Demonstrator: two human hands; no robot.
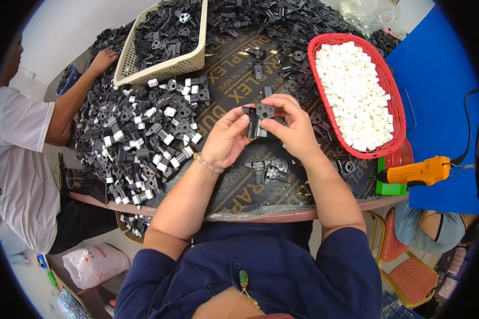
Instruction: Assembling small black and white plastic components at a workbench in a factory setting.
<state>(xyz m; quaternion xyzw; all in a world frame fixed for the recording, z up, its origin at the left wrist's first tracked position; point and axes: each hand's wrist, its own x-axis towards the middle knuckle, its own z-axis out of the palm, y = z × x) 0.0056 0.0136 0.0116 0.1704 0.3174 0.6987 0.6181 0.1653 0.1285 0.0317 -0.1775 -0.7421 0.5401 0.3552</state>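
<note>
Both hands meet over the middle of the table. My left hand (226,139) is closed round a black plastic bracket (255,126). My right hand (292,128) pinches a small black plate with holes (265,111), set against the bracket's upper end; I cannot tell whether the two are joined. Just below the hands lie a loose black bracket (258,169) and a round black piece (280,165). To the left spreads a heap of black brackets with white caps (143,138). A red basket (401,119) full of small white caps (354,95) stands to the right.
A cream plastic basket (197,63) of black parts stands at the back left, before a wide pile of black pieces (282,18). An orange power driver (418,171) rests on a green box (391,187) at the right edge. Another person's hand (104,59) reaches into the pile from the left.
</note>
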